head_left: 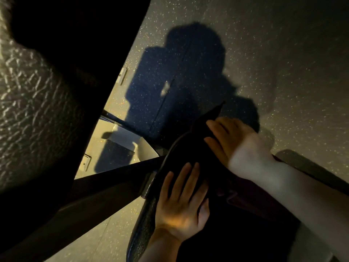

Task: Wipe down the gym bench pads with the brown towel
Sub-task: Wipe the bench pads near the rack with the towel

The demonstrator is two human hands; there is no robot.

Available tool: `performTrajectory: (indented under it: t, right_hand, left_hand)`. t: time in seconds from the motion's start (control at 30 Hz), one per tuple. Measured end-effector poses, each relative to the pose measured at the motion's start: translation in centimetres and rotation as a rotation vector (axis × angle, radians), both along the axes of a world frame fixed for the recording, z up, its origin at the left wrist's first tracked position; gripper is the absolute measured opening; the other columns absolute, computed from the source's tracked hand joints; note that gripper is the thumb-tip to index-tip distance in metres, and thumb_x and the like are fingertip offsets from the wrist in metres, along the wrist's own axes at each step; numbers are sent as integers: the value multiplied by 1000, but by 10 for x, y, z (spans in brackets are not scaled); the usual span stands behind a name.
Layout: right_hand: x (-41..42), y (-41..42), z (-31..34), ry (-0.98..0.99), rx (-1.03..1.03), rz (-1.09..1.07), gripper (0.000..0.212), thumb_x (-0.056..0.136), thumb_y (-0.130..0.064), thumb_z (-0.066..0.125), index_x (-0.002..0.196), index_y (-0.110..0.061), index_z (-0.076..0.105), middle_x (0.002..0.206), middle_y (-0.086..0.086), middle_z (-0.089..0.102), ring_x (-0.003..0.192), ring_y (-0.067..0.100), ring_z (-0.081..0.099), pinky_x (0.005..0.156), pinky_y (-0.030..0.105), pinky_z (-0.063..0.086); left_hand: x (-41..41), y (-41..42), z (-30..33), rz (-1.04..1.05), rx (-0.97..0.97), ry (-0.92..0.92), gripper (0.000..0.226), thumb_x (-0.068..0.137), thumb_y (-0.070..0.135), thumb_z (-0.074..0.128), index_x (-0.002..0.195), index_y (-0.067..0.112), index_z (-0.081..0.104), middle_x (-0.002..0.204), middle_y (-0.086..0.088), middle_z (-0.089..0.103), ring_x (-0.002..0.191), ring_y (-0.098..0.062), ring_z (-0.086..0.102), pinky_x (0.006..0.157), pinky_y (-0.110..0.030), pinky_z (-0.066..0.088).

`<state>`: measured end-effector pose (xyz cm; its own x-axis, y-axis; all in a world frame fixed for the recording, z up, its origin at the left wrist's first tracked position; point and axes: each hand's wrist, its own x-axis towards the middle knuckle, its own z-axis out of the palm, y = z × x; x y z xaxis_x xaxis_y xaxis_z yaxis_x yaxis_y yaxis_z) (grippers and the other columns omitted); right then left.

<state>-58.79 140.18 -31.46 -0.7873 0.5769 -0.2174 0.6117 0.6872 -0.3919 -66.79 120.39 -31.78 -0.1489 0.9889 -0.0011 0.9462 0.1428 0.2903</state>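
Two hands of mine lie on one dark towel point(190, 146), which is draped over the small seat pad point(140, 222) at the near centre. The towel looks almost black in this dim light, with a maroon-brown fold showing toward the right; its cloth is soft and limp, and one pointed corner sticks out at the far end. My left hand point(182, 203) lies flat on it, fingers straight and slightly spread, pressing down. My right hand point(229, 138) rests further away on the towel's far part, fingers extended and a little bent over the pad's rounded end; it presses rather than grips, as far as I can tell. The seat pad's exposed left edge is pebbled black vinyl. One larger pad point(32, 110) fills the left side, its grained leather-like surface catching the light. Dark metal frame bars point(117, 171) run between the two pads. The floor point(264, 44) is speckled rubber, crossed by one big shadow.
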Motion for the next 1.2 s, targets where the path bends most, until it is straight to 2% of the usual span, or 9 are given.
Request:
performTrajectory:
  t: [0.17,0.33,0.5,0.6,0.7,0.83,0.97,1.1,1.2]
  right_hand:
    - [-44,-10,-1,-24,48,312,43,93,-39,34,104,-15,68,99,13,68,82,38,64,66,46,52]
    - [-50,-25,-3,-5,95,320,47,92,-41,33,103,-15,71,101,14,68,86,42,63,73,52,48]
    - [-51,-60,8,-67,44,399,49,91,-44,31,104,-19,70,115,14,64,116,47,54,104,70,28]
    - [-48,-81,12,-159,17,542,51,90,-47,28,113,-25,68,125,10,62,132,43,43,111,69,5]
    - [-41,-74,17,-185,-48,595,54,92,-48,27,122,-26,66,132,6,60,136,37,41,110,67,9]
    - [-33,-47,25,-334,-11,389,69,92,-62,3,155,-37,16,164,-1,12,151,24,1,112,67,-5]
    - [6,-18,25,-380,-123,-86,68,95,-65,11,156,-36,4,159,5,22,143,29,23,110,48,22]
    - [74,-31,20,-348,-78,-233,66,96,-58,20,153,-24,24,130,13,53,115,33,53,88,49,45]
    - [130,-56,19,-352,-74,-283,65,96,-52,27,154,-23,23,139,20,49,120,39,54,93,56,45]
  left_hand:
    - [0,5,5,27,-59,-33,36,85,41,50,110,23,70,125,-11,65,129,-27,43,122,-37,8]
    - [-5,-26,15,192,48,-242,43,91,32,55,131,19,50,138,-10,43,133,-28,41,115,-39,29]
    - [-2,-81,49,361,-225,-230,68,84,54,45,147,52,19,146,2,30,132,-19,29,100,-48,36]
    - [-6,-79,62,344,-162,-217,51,96,62,32,144,45,33,143,-5,36,123,-22,39,86,-47,42]
    - [-6,-57,73,379,-144,-232,54,101,60,24,138,26,44,142,-7,38,121,-22,46,85,-41,46]
    - [-5,-34,75,341,-194,-303,59,88,53,43,144,37,31,142,0,34,119,-24,51,78,-32,50]
    - [3,-11,70,306,-172,-341,55,90,48,44,142,37,33,142,-2,35,126,-21,47,93,-39,48]
    - [18,21,69,160,-175,-243,50,91,41,45,139,25,41,138,-3,39,125,-22,40,100,-49,42]
    - [37,40,71,61,-177,-214,47,93,38,45,138,24,44,138,-5,44,126,-21,43,103,-40,38]
